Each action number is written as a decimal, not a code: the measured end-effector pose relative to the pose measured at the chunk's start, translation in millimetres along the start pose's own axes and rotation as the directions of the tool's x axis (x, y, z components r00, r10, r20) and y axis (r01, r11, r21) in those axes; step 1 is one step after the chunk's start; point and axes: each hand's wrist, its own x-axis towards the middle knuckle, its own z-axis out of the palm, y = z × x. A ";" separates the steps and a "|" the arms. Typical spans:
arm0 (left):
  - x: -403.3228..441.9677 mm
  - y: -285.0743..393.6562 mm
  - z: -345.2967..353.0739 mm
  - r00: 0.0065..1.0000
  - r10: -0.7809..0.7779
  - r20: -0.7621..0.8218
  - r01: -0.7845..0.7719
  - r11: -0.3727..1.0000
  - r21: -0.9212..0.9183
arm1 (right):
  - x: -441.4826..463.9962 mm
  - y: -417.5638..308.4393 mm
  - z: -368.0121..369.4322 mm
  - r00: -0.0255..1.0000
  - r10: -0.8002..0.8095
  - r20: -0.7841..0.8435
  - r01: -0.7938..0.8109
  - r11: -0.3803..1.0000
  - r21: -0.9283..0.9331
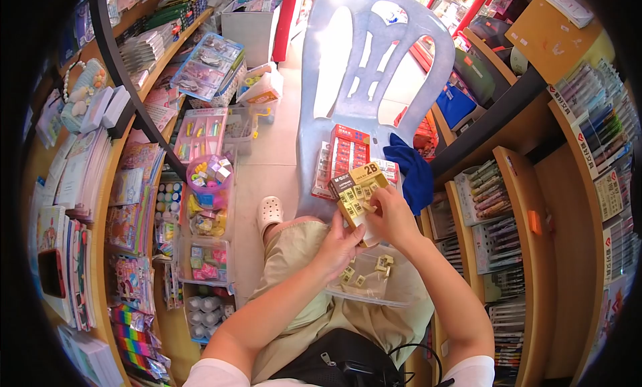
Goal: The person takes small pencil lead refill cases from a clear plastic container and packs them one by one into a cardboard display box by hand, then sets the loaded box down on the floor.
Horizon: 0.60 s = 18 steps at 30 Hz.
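Observation:
My left hand (342, 245) grips the lower end of an open yellow-and-black box (368, 172) marked 2B, held tilted above my lap. Rows of small yellow-wrapped erasers (350, 198) fill part of it, and a pale bare section shows at the near end. My right hand (396, 218) is closed at the box's right side, its fingertips pinching a small eraser whose outline is partly hidden. Below both hands, a clear plastic tray (364, 295) rests on my lap with several loose yellow erasers (384, 263) in it.
Ahead stands a blue plastic chair (311, 119) bearing red-and-white boxes (349, 146) and a dark blue cloth (406, 170). Shelves of notebooks (80, 166) line the left, with small tubs (208, 180) beside them. Pen racks (491, 193) crowd the right.

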 end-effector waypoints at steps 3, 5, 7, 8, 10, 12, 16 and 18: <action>0.4 -0.8 -0.8 1.000 -0.002 0.004 0.002 1.000 -0.001 | -2.9 -1.6 -3.2 0.999 0.036 0.026 -0.037 0.998 0.055; 0.0 -0.7 -0.4 1.000 -0.004 0.005 0.004 1.000 0.002 | -3.2 -2.0 -3.6 0.998 0.059 0.031 -0.061 0.996 0.066; 0.4 -1.6 -0.8 1.000 0.003 0.015 -0.003 1.000 0.000 | -2.5 1.2 -0.3 0.997 0.073 0.030 -0.075 0.995 0.059; 0.8 -2.1 -1.3 1.000 0.006 0.019 -0.006 1.000 -0.001 | -1.9 2.5 2.2 0.996 0.089 0.020 -0.090 0.994 0.055; 1.4 -3.0 -2.0 1.000 0.005 0.006 -0.005 1.000 0.007 | -0.5 4.1 8.0 0.993 0.119 -0.001 -0.118 0.992 0.048; 1.5 -3.2 -1.4 1.000 0.007 -0.003 -0.007 1.000 0.009 | -0.2 4.3 10.9 0.991 0.136 -0.011 -0.135 0.987 0.091; 0.5 -1.5 0.4 1.000 0.011 -0.006 -0.011 1.000 0.009 | -0.9 -2.7 7.3 0.981 0.195 0.001 -0.193 0.975 0.113; 0.3 -1.4 0.3 1.000 0.007 -0.005 -0.007 1.000 0.007 | -2.3 3.2 8.4 0.987 0.159 -0.003 -0.158 0.985 0.072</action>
